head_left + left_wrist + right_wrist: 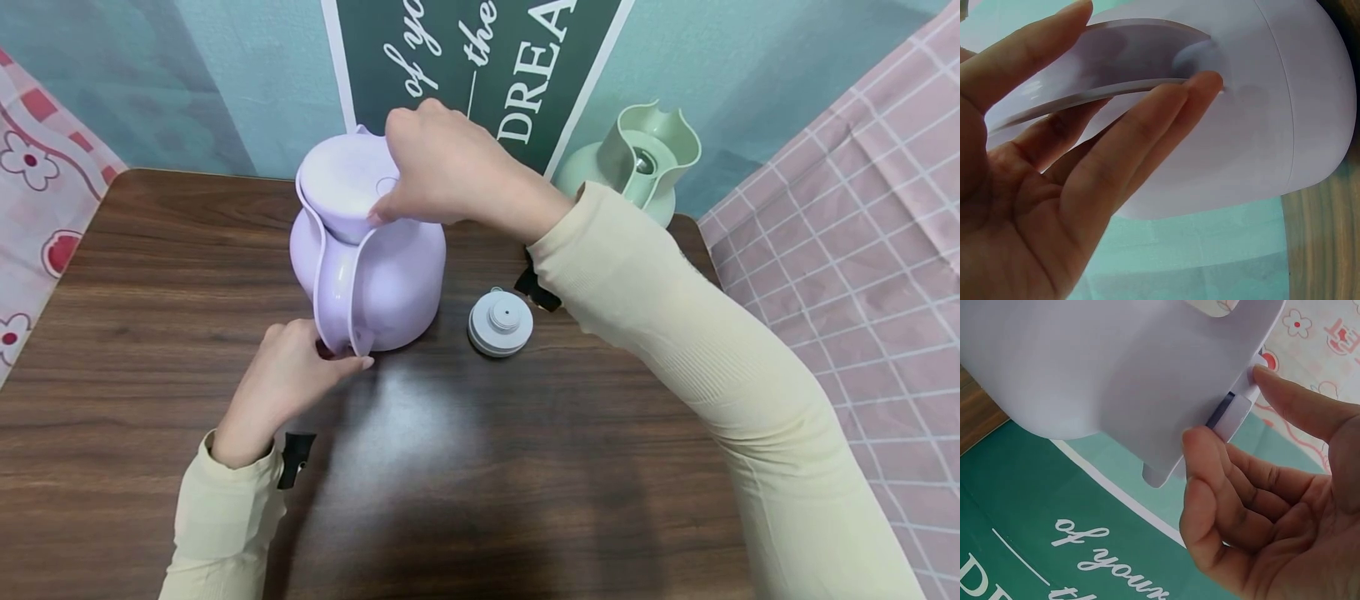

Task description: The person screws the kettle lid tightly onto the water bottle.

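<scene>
Cream knitted sleeves [750, 400] lie nearest the camera, the right one stretching over the right half of a dark brown wood-grain table [487, 500]. Close to the table's far edge, left of its middle, stands a round-bodied lilac jug [405, 275], its curved lilac handle [337, 287] facing the near edge. Left hand [288, 375] holds that handle between thumb and fingers, the fingers nearly straight along it. At the jug's mouth is a flat-topped round lilac lid [341, 179]; the right hand [442, 158] pinches its edge between thumb and curled fingers. Whether the lid is fully seated, I cannot tell. Right of the jug, apart from it, a pale grey round stopper [501, 327] rests on the table. By the far right corner stands a pale green jug [624, 154], partly behind the right sleeve. Beyond the far edge is a dark green banner [480, 75] with white lettering.
</scene>
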Action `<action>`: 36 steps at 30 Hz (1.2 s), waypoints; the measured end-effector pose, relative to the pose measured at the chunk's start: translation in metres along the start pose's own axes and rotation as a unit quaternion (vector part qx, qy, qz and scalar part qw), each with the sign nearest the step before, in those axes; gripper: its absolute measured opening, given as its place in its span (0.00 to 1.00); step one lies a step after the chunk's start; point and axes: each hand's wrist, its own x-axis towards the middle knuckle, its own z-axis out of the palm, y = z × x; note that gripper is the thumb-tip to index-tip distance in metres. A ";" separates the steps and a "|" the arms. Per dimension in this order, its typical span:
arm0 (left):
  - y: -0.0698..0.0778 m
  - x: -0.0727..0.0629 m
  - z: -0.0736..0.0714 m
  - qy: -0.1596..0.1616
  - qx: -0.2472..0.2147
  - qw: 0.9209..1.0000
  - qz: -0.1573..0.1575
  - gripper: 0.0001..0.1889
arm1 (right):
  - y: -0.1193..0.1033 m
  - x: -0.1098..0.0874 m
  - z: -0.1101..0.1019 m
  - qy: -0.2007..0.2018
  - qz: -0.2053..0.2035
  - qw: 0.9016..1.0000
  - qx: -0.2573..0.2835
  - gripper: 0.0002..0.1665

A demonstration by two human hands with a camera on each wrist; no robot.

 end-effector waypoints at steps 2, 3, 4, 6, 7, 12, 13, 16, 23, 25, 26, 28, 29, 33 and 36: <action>0.000 0.000 0.000 0.002 0.002 1.000 0.003 0.12 | 0.000 0.001 0.001 0.003 0.000 1.000 0.005 0.30; 0.000 0.000 0.000 0.002 0.002 1.000 0.005 0.12 | 0.000 0.001 0.001 0.005 0.002 1.000 0.007 0.30; 0.000 0.000 0.000 0.003 0.003 1.000 0.006 0.12 | 0.000 0.001 0.001 0.007 0.003 1.000 0.011 0.30; 0.000 0.000 0.001 0.005 0.005 1.000 0.009 0.12 | -0.001 0.001 0.002 0.007 0.008 1.000 0.024 0.29; 0.000 0.000 0.000 0.004 0.004 1.000 0.009 0.13 | -0.001 0.001 0.003 0.006 0.011 0.999 0.030 0.29; 0.000 -0.001 0.001 0.007 0.009 1.000 0.012 0.12 | -0.003 0.001 0.005 -0.005 0.029 0.998 0.061 0.28; 0.000 -0.001 0.002 0.007 0.010 1.000 0.012 0.12 | -0.004 0.000 0.004 -0.006 0.032 0.998 0.062 0.27; 0.000 0.000 0.002 0.007 0.009 1.000 0.012 0.13 | -0.007 -0.003 0.003 -0.005 0.038 0.997 0.067 0.25; 0.000 0.000 0.001 0.007 0.006 1.000 0.012 0.12 | -0.009 0.001 0.006 -0.002 0.040 0.997 0.068 0.24; 0.000 0.000 0.001 0.007 0.005 1.000 0.011 0.13 | -0.010 0.002 0.007 0.000 0.040 0.997 0.068 0.23; 0.000 0.000 0.001 0.007 0.006 1.000 0.011 0.13 | -0.009 0.003 0.008 0.001 0.039 0.997 0.068 0.23; 0.000 0.000 0.000 0.005 0.003 1.000 0.010 0.13 | -0.009 0.005 0.009 0.003 0.038 0.997 0.068 0.23; 0.000 0.000 0.000 0.005 0.003 1.000 0.010 0.13 | -0.010 0.006 0.010 0.003 0.039 0.997 0.068 0.23; -0.001 0.001 0.001 0.006 0.001 1.000 0.012 0.14 | -0.011 0.007 0.011 0.007 0.037 0.997 0.068 0.23; -0.001 0.001 0.001 0.008 0.001 1.000 0.014 0.14 | -0.012 0.007 0.011 0.011 0.037 0.997 0.069 0.22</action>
